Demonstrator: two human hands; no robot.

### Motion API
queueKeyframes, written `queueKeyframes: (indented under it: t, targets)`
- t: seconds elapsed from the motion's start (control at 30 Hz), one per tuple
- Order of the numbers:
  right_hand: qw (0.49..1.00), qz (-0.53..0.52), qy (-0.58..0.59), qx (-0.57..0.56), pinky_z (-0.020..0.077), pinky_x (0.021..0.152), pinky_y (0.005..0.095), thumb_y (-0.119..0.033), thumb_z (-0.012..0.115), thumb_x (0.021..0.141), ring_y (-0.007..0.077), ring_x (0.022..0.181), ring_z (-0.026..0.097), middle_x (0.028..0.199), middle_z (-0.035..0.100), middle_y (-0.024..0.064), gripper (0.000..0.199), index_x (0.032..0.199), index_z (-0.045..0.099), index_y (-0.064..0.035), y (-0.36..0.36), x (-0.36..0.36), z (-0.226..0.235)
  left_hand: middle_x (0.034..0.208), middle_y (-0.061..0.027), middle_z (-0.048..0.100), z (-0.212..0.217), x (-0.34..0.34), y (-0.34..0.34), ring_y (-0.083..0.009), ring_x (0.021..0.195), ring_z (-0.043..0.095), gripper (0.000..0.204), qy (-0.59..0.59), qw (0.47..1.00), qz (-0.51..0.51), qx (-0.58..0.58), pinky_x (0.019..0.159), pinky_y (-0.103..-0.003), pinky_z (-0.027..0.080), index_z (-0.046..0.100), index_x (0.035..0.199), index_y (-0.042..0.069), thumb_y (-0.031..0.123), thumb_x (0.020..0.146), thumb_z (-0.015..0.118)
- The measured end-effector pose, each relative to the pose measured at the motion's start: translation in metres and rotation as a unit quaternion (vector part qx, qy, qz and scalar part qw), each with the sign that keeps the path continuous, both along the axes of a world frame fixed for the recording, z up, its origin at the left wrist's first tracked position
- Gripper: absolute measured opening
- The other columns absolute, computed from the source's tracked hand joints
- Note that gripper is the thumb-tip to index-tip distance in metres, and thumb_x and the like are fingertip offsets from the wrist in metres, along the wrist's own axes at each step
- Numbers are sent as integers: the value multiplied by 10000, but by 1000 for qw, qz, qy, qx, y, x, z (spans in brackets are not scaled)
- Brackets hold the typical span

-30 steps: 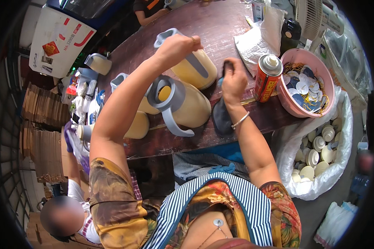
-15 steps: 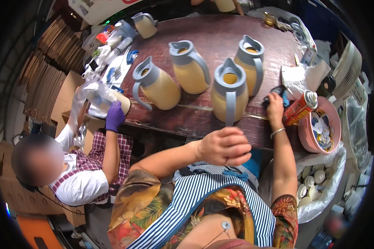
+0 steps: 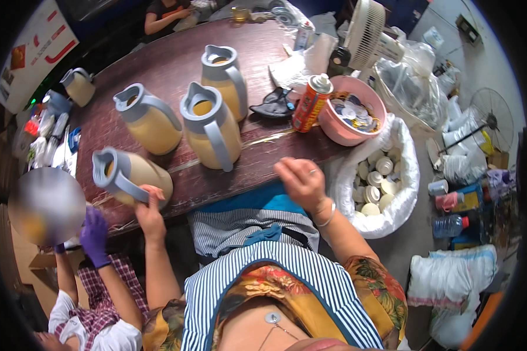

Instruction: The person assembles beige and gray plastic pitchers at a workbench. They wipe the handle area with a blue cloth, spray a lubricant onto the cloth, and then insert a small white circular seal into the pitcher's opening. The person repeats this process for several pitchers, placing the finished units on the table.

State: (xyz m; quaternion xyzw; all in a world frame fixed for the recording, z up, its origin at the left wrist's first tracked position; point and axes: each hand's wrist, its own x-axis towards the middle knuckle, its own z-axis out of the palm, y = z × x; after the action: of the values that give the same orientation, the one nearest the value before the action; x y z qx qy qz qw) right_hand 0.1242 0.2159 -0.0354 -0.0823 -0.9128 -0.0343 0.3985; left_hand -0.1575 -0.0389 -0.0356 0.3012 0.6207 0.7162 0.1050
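Observation:
At the table's near left edge, my left hand (image 3: 151,212) grips the grey handle of a cream thermal jug (image 3: 144,174). That jug has a grey spouted collar and no lid, with an amber inside showing. Three similar lidless jugs stand beyond it: one jug (image 3: 155,130) behind, another jug (image 3: 216,140) in the middle, and a third jug (image 3: 234,96) farther back. My right hand (image 3: 303,181) hovers by the front edge, touching none of the jugs. Its fingers are pressed together; whatever they hold, if anything, is hidden.
Right of the jugs are a black cloth item (image 3: 274,104), a red spray can (image 3: 311,104) and a pink basin (image 3: 345,136) of small discs. A white sack (image 3: 405,190) of cream lids stands below. A co-worker's purple-gloved hand (image 3: 95,237) is close on my left.
My view has turned right. My left hand has gone from a closed fist before me to the near left jug's handle. My right hand has drawn back from the black cloth item.

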Motion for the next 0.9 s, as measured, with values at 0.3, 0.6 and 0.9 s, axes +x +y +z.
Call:
queueKeyframes:
  t: [0.3,0.6,0.9]
  targets:
    - [883,-362,-187,-234,509,781,429,-242,665,853,313,878,662,950,688,120,173,951,713,-107,231,108,30,784,-47,545,1,90,39,-121,697,481,174,-7,953,-302,15,630,-270,393,543,926,3,162,983,582]
    - [880,-286,-114,-362,520,711,333,-166,718,784,214,802,670,886,695,98,240,994,679,-54,300,94,-4,1032,-124,611,2,99,21,-185,963,589,344,19,987,-158,6,853,-308,467,520,1194,-6,273,998,565]
    - [754,90,127,-639,568,705,258,-77,644,932,108,835,654,905,671,34,89,997,616,-23,53,30,103,1138,-198,604,13,125,12,-254,913,636,357,296,950,-101,16,812,-364,527,591,1162,4,229,908,702]
